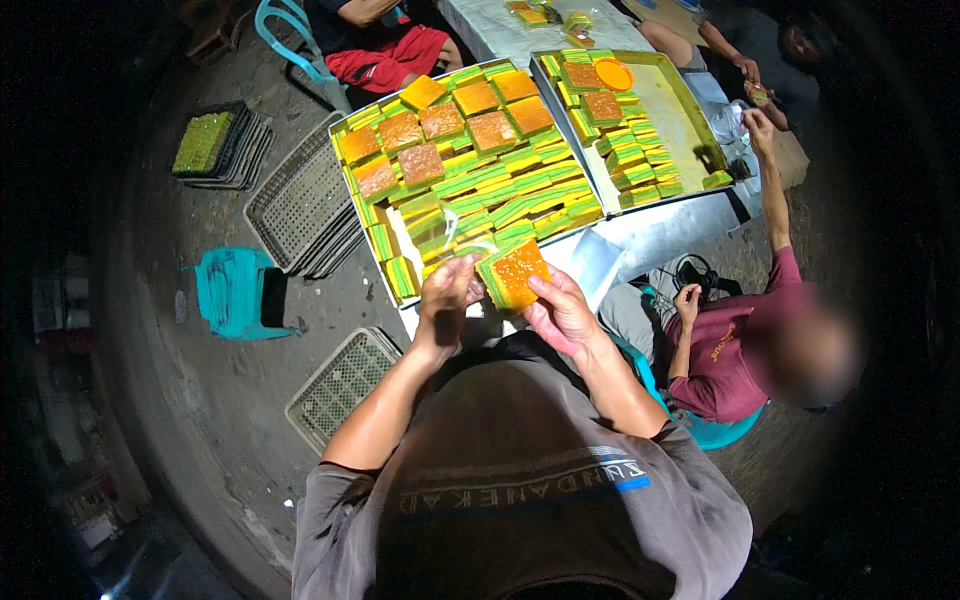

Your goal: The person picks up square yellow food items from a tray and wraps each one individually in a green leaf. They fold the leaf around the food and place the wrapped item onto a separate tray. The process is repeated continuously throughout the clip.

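Observation:
My right hand (561,309) grips a square slice of green and yellow layered cake (517,276), its orange top dotted with pale seeds. A clear plastic bag (442,229) rises from my left hand (448,304), whose fingers are closed on its lower edge, close beside the slice. Both hands are at the near edge of a large shallow tray (390,291). Rows of striped cake pieces (517,187) fill much of that tray, with several square orange-topped cakes (442,120) lying flat on them.
A second tray (697,127) holds more cake and an orange round lid (614,74). A co-worker in a maroon shirt (712,352) sits at right; other people sit across the table (480,30). At left are stacked plastic crates (300,195), a turquoise stool (232,292) and another crate (345,382).

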Available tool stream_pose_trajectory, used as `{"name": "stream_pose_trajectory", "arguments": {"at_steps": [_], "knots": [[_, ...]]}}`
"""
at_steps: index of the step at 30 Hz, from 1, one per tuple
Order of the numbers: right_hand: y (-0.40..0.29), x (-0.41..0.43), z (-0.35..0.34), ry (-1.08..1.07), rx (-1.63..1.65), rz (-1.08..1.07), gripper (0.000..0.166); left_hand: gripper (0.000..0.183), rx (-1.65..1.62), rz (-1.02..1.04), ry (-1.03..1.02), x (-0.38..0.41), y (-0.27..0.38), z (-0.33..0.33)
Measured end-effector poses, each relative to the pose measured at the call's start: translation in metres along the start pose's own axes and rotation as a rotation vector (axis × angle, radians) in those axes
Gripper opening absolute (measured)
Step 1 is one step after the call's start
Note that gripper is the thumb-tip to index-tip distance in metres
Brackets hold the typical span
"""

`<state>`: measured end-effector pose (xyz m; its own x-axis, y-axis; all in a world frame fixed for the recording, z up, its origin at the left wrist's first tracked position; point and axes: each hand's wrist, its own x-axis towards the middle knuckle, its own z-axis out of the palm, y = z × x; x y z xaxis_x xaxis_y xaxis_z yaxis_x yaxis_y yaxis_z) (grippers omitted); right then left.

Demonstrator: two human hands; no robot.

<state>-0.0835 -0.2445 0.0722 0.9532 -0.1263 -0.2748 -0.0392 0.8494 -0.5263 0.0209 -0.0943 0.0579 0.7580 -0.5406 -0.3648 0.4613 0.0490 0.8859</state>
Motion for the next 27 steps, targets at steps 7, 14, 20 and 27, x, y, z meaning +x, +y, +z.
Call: {"name": "stream_pose_trajectory", "arguments": {"at_steps": [7, 14, 20, 27], "knots": [[-0.014, 0.016, -0.019, 0.098, -0.099, -0.150, 0.046, 0.020, -0.304, -0.295, 0.015, 0.018, -0.004, -0.016], [-0.022, -0.002, -0.012, 0.260, -0.103, -0.359, 0.047, 0.028, -0.430, -0.267, 0.107, 0.026, 0.009, -0.002], [-0.016, -0.003, 0.001, 0.311, -0.344, -0.560, 0.058, 0.034, -0.393, -0.216, 0.068, 0.027, 0.018, 0.011], [-0.012, 0.000, 0.011, 0.401, -0.638, -0.704, 0.065, 0.033, -0.260, -0.049, -0.044, 0.020, 0.020, 0.019]]}}
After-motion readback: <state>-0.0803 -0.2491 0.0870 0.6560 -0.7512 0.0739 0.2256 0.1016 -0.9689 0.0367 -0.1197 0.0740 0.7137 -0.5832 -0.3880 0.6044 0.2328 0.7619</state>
